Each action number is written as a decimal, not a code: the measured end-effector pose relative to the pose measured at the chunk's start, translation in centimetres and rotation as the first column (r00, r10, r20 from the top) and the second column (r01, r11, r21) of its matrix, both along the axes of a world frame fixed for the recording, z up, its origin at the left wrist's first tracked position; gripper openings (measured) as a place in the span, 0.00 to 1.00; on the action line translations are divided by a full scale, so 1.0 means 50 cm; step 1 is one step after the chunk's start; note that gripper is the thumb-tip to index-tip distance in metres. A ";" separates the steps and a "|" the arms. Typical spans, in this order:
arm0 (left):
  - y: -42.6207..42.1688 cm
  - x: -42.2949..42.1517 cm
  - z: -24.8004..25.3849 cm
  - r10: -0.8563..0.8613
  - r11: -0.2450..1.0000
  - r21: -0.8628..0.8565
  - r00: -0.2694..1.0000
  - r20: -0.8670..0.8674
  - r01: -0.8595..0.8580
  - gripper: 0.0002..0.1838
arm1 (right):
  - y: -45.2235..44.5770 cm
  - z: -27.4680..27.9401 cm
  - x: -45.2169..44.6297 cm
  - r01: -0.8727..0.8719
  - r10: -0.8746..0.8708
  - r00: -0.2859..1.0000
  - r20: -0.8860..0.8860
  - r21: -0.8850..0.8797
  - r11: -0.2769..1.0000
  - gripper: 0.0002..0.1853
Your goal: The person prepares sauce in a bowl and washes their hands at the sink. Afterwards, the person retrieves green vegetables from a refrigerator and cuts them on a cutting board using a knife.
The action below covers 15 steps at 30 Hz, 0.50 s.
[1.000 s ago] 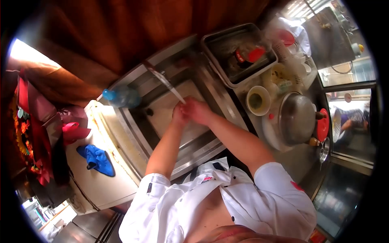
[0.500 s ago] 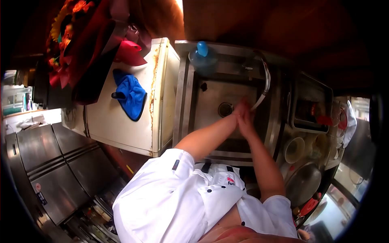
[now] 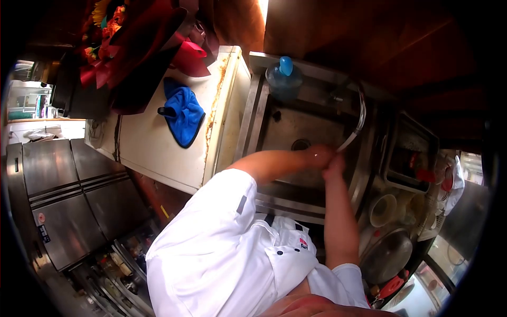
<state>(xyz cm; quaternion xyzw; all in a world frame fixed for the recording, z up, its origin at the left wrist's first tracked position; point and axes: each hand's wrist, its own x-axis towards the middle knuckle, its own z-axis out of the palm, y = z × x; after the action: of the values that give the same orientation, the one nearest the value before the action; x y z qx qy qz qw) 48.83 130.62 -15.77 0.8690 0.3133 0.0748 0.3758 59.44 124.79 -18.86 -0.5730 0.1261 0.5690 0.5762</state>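
Both bare hands are held together over the stainless-steel sink (image 3: 257, 113), right of its middle, at the lower end of the curved faucet spout (image 3: 363, 113). Left hand (image 3: 318, 157) is pressed against right hand (image 3: 334, 166); overlap and blur there, so finger state cannot be told, nor whether anything is gripped. Spout is bright, chromed-looking, arched out from the back of the sink and bent down toward the hands; its last stretch shows whitish, and water vs. tube can't be separated. Basin floor is dull grey-brown, walls darker; round drain (image 3: 300, 143) is partly covered by the left forearm, dark spot (image 3: 277, 115) is seen farther back. Translucent blue bottle (image 3: 283, 85) with a brighter blue top is stood at the back-left corner. To the left, blue cloth (image 3: 184, 116) with dark edging is laid crumpled on a white surface (image 3: 150, 132), whose near-sink edge is rust-stained. To the right, a rectangular metal tray (image 3: 406, 183), a pale bowl (image 3: 383, 209) and a round metal lid (image 3: 391, 256) are lined up.
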 end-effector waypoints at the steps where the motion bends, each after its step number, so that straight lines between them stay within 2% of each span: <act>1: 0.014 -0.015 0.013 -0.117 0.993 0.033 0.993 0.004 0.117 0.18 | -0.006 -0.014 -0.005 -0.020 0.020 1.000 0.012 -0.015 1.000 0.20; 2: 0.026 -0.025 0.020 -0.233 0.971 0.065 0.972 0.004 0.232 0.18 | -0.014 -0.026 -0.007 -0.058 0.060 0.998 0.032 -0.054 0.997 0.22; 3: 0.044 -0.033 0.012 -0.234 0.970 0.069 0.972 0.008 0.232 0.18 | -0.017 -0.030 -0.004 -0.057 0.059 0.998 0.037 -0.051 0.997 0.22; 5: 0.087 -0.043 -0.002 -0.502 0.855 0.122 0.863 -0.054 0.504 0.20 | -0.011 -0.038 0.014 -0.368 0.370 0.929 -0.016 0.056 0.928 0.20; 6: 0.099 -0.040 -0.003 -0.497 0.856 0.132 0.866 -0.055 0.500 0.20 | -0.007 -0.042 0.026 -0.373 0.374 0.927 -0.009 0.063 0.926 0.20; 8: 0.118 -0.030 -0.005 -0.165 0.984 0.051 0.984 -0.071 0.168 0.18 | -0.009 -0.045 0.048 -0.468 0.463 0.881 0.094 0.041 0.883 0.19; 10: 0.155 0.012 -0.031 0.139 0.969 -0.211 0.990 0.036 -0.128 0.16 | 0.006 -0.021 0.058 -0.445 0.439 0.893 0.097 0.045 0.894 0.19; 11: 0.173 0.040 -0.052 0.289 0.889 -0.399 0.951 0.110 -0.224 0.15 | 0.008 -0.008 0.064 -0.417 0.412 0.906 0.093 0.041 0.908 0.18; 12: 0.190 0.072 -0.069 0.436 0.753 -0.607 0.884 0.171 -0.255 0.15 | 0.013 -0.010 0.072 -0.420 0.415 0.904 0.101 0.040 0.906 0.18; 14: 0.225 0.132 -0.098 0.696 0.387 -0.916 0.686 0.213 -0.108 0.13 | 0.024 -0.024 0.088 -0.540 0.538 0.823 0.182 -0.043 0.840 0.17; 15: 0.240 0.158 -0.106 0.783 0.234 -0.972 0.588 0.202 0.023 0.12 | 0.031 -0.004 0.083 -0.543 0.540 0.820 0.189 -0.042 0.839 0.17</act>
<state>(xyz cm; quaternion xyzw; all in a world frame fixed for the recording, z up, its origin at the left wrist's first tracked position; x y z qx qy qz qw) 56.73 142.62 -21.05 0.2843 0.3606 0.2957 0.8376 63.57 126.32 -19.08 -0.6338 -0.1018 0.6516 0.4042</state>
